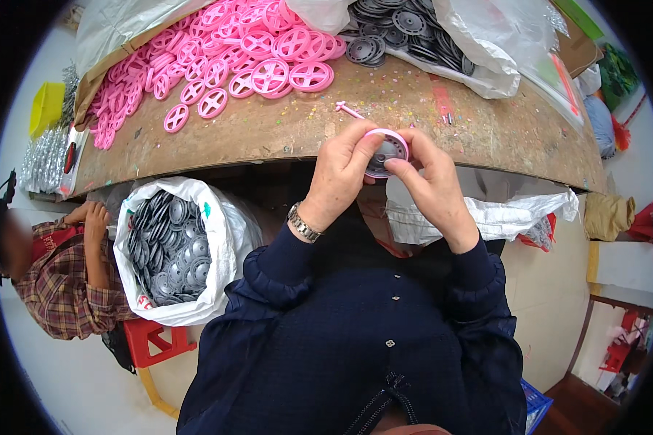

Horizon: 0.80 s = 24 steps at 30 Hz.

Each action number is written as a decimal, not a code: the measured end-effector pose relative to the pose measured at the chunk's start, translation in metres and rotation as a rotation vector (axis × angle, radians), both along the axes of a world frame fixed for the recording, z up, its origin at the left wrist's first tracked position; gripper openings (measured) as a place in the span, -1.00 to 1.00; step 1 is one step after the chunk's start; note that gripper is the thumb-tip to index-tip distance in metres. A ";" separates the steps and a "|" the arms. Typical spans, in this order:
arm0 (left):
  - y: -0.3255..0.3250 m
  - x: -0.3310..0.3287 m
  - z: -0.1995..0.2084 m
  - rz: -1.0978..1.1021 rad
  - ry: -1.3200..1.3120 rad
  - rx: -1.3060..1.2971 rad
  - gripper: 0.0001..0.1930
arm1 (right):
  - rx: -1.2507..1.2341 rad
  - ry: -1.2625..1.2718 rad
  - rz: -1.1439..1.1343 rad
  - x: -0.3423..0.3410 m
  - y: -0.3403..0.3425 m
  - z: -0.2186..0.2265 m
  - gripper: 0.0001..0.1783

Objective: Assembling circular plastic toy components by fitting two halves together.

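Just in front of the workbench's near edge, both my hands hold one pink plastic wheel [397,133] with a grey hubcap-like disc [389,150] set against its face. My left hand [339,172], with a metal watch at the wrist, grips its left side, thumb on top. On the other side my right hand [432,181] presses its thumb on the disc's lower right, fingers curled behind. Whether the disc is fully seated in the wheel I cannot tell. A small pink rod-like piece [350,110] lies on the bench just beyond my left fingers.
Pink spoked wheels [257,45] are heaped at the bench's far left. Grey discs [411,23] spill from a white bag at the far right. A white sack [223,279] of grey discs stands on a red stool [156,348] at my left. Beyond it sits a person [72,283] in plaid.
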<state>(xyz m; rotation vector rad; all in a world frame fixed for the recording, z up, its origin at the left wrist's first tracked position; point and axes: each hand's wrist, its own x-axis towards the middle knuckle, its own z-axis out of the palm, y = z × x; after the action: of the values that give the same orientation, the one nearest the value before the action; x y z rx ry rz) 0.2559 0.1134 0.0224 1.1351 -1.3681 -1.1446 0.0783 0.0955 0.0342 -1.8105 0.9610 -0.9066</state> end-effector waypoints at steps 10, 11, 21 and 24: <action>0.005 -0.008 -0.002 -0.165 -0.237 -0.278 -0.45 | 0.112 -0.287 -0.090 -0.015 0.008 -0.014 -0.78; 0.006 -0.012 -0.003 -0.166 -0.235 -0.277 -0.45 | 0.049 -0.273 -0.120 -0.017 0.011 -0.012 -0.79; -0.027 0.017 0.016 0.196 -0.720 -0.716 -0.48 | -0.042 0.151 -0.223 -0.082 0.011 0.002 -0.81; -0.056 0.049 0.010 0.392 -0.952 -0.737 -0.59 | -0.144 0.478 -0.256 -0.110 0.013 0.003 -0.83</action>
<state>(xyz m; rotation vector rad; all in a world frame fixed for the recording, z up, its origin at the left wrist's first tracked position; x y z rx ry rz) 0.3049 0.0574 0.0325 1.3215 -1.9028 0.2836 -0.0315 0.1087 0.0375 -2.1106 1.4853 -0.7173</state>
